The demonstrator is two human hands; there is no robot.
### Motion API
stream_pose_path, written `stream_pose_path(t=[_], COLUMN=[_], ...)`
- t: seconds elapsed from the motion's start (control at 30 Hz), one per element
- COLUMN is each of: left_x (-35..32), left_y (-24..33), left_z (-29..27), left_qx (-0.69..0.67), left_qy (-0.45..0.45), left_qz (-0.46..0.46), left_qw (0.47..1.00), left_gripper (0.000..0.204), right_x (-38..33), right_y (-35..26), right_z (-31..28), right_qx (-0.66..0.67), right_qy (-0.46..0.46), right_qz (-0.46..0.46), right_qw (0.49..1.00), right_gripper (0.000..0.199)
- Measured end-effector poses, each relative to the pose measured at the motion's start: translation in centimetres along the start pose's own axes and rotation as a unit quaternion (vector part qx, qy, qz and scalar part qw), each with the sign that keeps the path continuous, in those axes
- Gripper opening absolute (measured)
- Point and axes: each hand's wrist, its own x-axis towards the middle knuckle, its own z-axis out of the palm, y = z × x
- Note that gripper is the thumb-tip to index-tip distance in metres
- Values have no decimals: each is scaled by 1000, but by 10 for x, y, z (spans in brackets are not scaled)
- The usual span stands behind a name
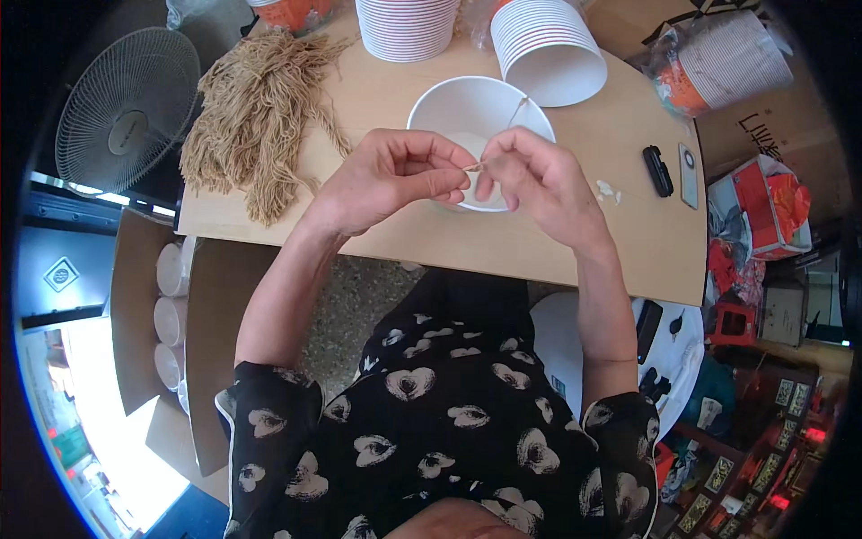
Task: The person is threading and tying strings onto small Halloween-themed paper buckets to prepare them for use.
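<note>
I'm looking at a person in a black top with pale hearts on it, sitting at a light brown table. On a round white seat by the right arm, there is a key.

Both hands are up over the near side of the table. The left hand has its thumb and pointing finger pinched tight on a thin bit of tan string, and its other fingers are curled in. The right hand is half curled right next to it, with its fingertips by the string. Those fingers look fuzzy, so I can't tell if they grip it too.

The string is just over a big white tub. A thin strand hangs over the tub's far edge.

Left of the hands sits a big messy heap of tan yarn. Right of them are some small white bits, then a black thing and a flat, slim thing side by side.

Farther back, one stack of white tubs stands up, and another stack lies tipped over. A round fan is past the table's left side.
</note>
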Motion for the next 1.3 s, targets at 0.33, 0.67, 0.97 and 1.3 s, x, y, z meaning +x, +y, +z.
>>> stream_pose_path(t=[0.33,0.67,0.97,1.3], left_x=[8,1,-4,7], left_y=[7,1,-8,-27], left_z=[13,4,-12,-21], left_qx=[97,287,457,230], left_qy=[36,69,63,100], left_qz=[21,182,262,211], left_qw=[994,938,847,945], left_gripper=[16,10,11,7], right_x=[-7,-15,-43,-44], right_y=[-1,13,33,22], right_z=[-17,-23,-52,-87], right_qx=[-139,-64,-67,-205], right_qy=[45,204,265,130], right_qz=[-148,-218,-155,-176], right_qw=[978,952,949,954], right_gripper=[8,7,5,6])
